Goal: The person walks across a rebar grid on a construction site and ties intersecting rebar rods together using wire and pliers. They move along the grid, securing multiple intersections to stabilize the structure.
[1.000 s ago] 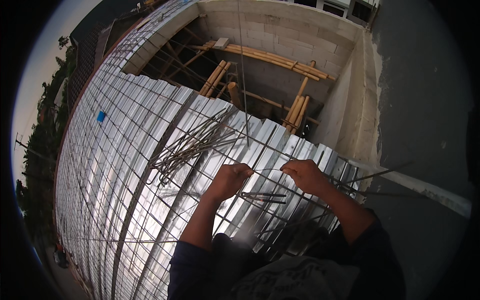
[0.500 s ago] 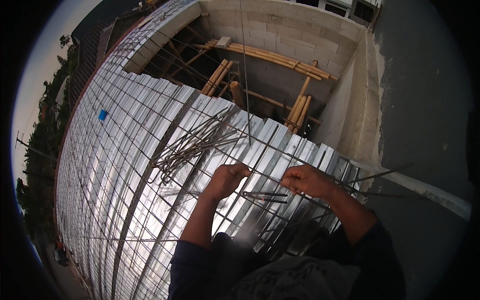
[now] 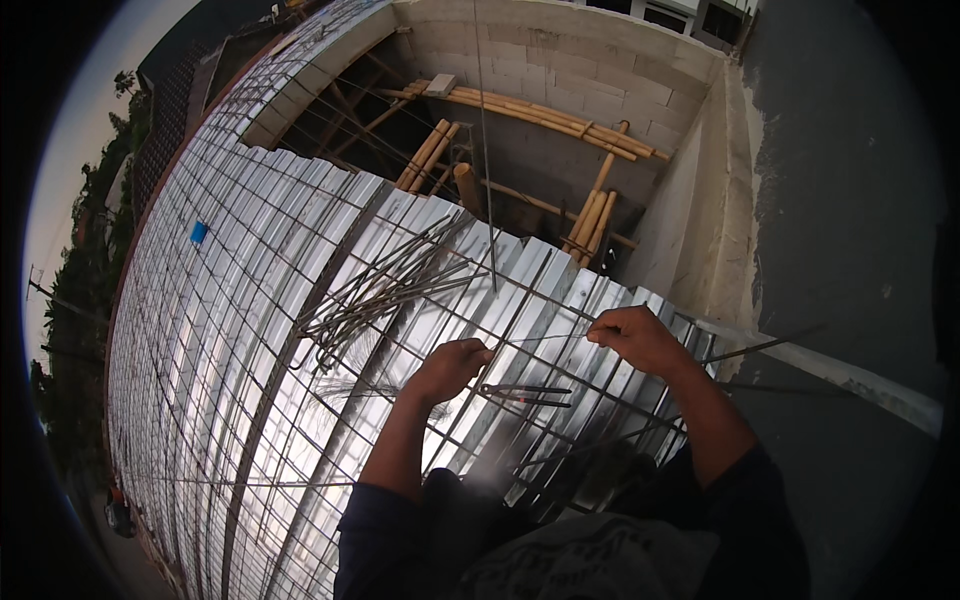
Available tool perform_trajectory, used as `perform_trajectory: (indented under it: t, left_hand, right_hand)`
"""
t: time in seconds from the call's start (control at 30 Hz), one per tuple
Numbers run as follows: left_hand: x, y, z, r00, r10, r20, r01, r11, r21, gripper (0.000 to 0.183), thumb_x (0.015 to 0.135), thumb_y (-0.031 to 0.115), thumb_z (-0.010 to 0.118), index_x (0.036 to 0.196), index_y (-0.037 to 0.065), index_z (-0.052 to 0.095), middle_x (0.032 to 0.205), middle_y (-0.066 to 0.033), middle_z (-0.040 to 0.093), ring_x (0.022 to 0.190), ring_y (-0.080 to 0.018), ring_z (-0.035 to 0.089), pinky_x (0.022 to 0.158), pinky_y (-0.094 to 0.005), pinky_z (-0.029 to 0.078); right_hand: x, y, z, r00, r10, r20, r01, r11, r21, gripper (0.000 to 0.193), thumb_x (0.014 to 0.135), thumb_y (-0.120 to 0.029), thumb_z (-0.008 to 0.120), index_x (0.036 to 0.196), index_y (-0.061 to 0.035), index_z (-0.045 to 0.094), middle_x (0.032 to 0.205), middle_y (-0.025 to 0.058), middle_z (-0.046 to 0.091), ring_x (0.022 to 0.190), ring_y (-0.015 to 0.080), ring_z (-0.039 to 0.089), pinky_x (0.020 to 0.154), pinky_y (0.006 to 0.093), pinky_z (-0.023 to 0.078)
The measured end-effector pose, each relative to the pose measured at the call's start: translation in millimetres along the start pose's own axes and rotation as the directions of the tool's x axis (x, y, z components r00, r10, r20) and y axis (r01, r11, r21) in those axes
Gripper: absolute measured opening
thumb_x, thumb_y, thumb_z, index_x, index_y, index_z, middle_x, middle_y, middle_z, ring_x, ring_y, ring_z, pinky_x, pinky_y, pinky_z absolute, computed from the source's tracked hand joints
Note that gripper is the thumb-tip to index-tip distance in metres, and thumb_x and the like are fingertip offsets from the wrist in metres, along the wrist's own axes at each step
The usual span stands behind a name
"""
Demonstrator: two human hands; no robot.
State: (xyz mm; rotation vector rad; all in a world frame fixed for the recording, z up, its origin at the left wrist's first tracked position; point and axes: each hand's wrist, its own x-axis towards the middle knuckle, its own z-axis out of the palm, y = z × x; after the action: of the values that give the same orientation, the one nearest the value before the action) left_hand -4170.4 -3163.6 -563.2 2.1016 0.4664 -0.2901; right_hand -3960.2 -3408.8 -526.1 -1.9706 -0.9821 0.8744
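Observation:
A thin tie wire (image 3: 543, 337) stretches between my hands above the steel bar grid. My left hand (image 3: 447, 371) pinches one end with fingers and thumb pressed together. At the other end, my right hand (image 3: 634, 338) is closed in a similar pinch, slightly higher and to the right. Just below the wire, a pair of pincers (image 3: 528, 394) lies across the bars, handles toward the right. Left of my left hand is a spread of fine loose wires (image 3: 350, 394). Beyond them rests a pile of bent steel rods (image 3: 385, 290).
Corrugated metal decking (image 3: 270, 400) lies beneath the bar grid. Past its jagged edge drops an opening with bamboo poles (image 3: 545, 118) and a block wall (image 3: 570, 60). A grey wall (image 3: 840, 220) rises at the right. A thin upright line (image 3: 485, 150) hangs ahead, and a blue piece (image 3: 198, 232) sits far left.
My right hand has moved right and upward, away from my left hand, which has dropped slightly. More of the wire now shows between them. The view has shifted slightly.

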Motion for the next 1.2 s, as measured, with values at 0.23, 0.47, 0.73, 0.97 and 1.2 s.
perform_trajectory:
  t: [0.23,0.47,0.73,0.97,1.2]
  left_hand:
    - [4,20,-1,0.95,-0.088,-0.299,0.072,0.995,-0.065,0.027,0.091,0.027,0.054,0.096,0.002,0.065,0.079,-0.0212,0.064,0.076,-0.0357,0.062,0.072,-0.0413,0.048]
    - [4,0,-6,0.959,0.013,-0.282,0.002,0.998,0.055,0.026,0.09,0.027,0.059,0.094,0.002,0.066,0.076,-0.0182,0.064,0.072,-0.0259,0.062,0.07,-0.0354,0.048]
    - [18,23,17,0.977,0.043,0.21,-0.081,0.981,0.175,0.03,0.092,0.026,0.048,0.098,0.001,0.063,0.093,-0.0152,0.066,0.089,-0.031,0.062,0.081,-0.0387,0.047]
    - [44,15,61,0.967,0.112,0.227,-0.212,0.849,0.485,0.029,0.093,0.03,0.046,0.089,0.006,0.061,0.067,-0.0142,0.062,0.071,-0.0342,0.062,0.065,-0.0436,0.046]
    - [67,27,88,0.927,0.099,0.362,-0.106,0.994,-0.001,0.027,0.094,0.025,0.053,0.09,0.0,0.061,0.064,-0.0096,0.051,0.062,-0.0151,0.046,0.063,-0.0311,0.042]
  right_hand:
    - [4,-6,-3,0.998,-0.062,-0.006,0.061,0.996,-0.064,0.02,0.089,-0.019,0.059,0.093,-0.0012,0.065,0.079,0.0132,0.064,0.075,0.0254,0.061,0.071,0.0345,0.047]
    - [-4,-23,-2,0.968,-0.145,0.204,0.19,0.957,-0.22,0.021,0.09,-0.024,0.055,0.085,-0.0044,0.06,0.077,0.0136,0.061,0.075,0.0332,0.058,0.069,0.0401,0.046]
    - [-46,41,-54,0.987,0.089,0.133,-0.046,0.954,-0.298,0.021,0.09,-0.025,0.054,0.09,-0.0061,0.063,0.082,0.0149,0.062,0.081,0.0341,0.06,0.074,0.0424,0.046]
    - [-131,125,-87,0.913,0.246,-0.324,-0.352,0.878,-0.324,0.017,0.088,-0.018,0.058,0.085,-0.0023,0.061,0.075,0.0146,0.061,0.069,0.03,0.059,0.067,0.039,0.046]
    - [-235,196,-32,0.799,0.601,-0.016,-0.601,0.796,-0.071,0.031,0.084,-0.032,0.062,0.103,-0.0081,0.066,0.096,0.015,0.065,0.091,0.0289,0.062,0.081,0.0394,0.047]
